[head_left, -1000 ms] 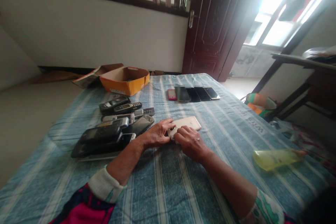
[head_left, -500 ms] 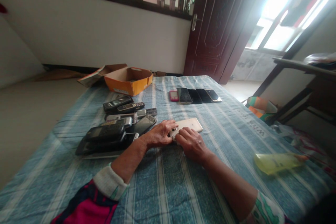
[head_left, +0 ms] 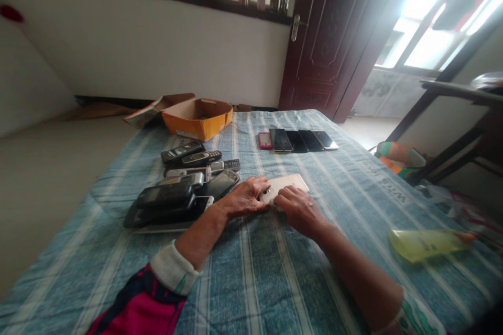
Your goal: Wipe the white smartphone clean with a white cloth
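A pale gold smartphone (head_left: 288, 182) lies back up on the bedcover, its camera end towards the left. My left hand (head_left: 247, 196) grips that end, thumb at the near edge and fingers over the far edge. On the phone's near side, my right hand (head_left: 301, 209) has its fingers curled together against the back. A small whitish bit (head_left: 272, 202) shows at those fingertips; its kind is unclear. Just left of my left hand is a heap of old phones, with a black phone (head_left: 165, 196) on top and a keypad phone (head_left: 202, 157) farther back.
An open orange cardboard box (head_left: 200, 120) stands at the far left of the striped bedcover (head_left: 243, 282). A row of dark smartphones (head_left: 310, 140) lies beyond the hands, beside a pink-framed item (head_left: 265, 140). A yellow translucent bottle-shaped object (head_left: 424, 243) is at right.
My right fingers have slid towards the near edge of the phone, uncovering more of its back around the camera. My left hand keeps its grip. The view has shifted slightly.
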{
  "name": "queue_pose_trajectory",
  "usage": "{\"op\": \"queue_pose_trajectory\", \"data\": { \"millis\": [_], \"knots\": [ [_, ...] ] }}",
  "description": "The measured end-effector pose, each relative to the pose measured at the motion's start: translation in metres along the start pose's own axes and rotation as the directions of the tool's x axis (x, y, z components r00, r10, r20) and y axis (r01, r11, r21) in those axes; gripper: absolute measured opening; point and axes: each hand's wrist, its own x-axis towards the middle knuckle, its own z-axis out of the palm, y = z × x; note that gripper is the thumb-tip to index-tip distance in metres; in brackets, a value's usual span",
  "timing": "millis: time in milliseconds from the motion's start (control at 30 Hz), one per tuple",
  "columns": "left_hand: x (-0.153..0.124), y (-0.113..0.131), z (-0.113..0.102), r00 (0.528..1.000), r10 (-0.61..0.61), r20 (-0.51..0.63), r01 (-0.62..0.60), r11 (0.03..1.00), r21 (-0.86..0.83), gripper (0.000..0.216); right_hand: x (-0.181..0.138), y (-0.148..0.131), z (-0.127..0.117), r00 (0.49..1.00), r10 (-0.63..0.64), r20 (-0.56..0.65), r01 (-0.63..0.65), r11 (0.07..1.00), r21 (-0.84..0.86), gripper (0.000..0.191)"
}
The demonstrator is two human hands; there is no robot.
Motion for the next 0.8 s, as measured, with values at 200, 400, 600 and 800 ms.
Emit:
{"op": "queue_pose_trajectory", "data": {
  "millis": [200, 400, 600, 800],
  "knots": [
    [0.001, 0.004, -0.003, 0.999, -0.01, 0.042, 0.008, 0.999, 0.044, 0.023, -0.012, 0.021, -0.007, 0.993, 0.112, 0.043, -0.111, 0.993, -0.038, 0.02],
    [0.004, 0.008, 0.002, 1.0, -0.022, 0.007, 0.021, 0.996, 0.09, 0.028, -0.017, 0.029, -0.01, 0.992, 0.113, 0.052, -0.11, 0.993, -0.053, 0.02],
    [0.008, 0.004, 0.004, 1.0, 0.016, 0.002, -0.016, 0.991, 0.134, 0.025, -0.011, 0.03, -0.012, 0.998, 0.025, 0.053, -0.022, 0.998, -0.051, 0.023],
    [0.012, 0.001, 0.007, 0.998, 0.039, -0.049, -0.033, 0.992, 0.118, 0.024, -0.003, 0.021, -0.009, 0.994, -0.096, 0.055, 0.102, 0.989, -0.105, 0.023]
  ]
}}
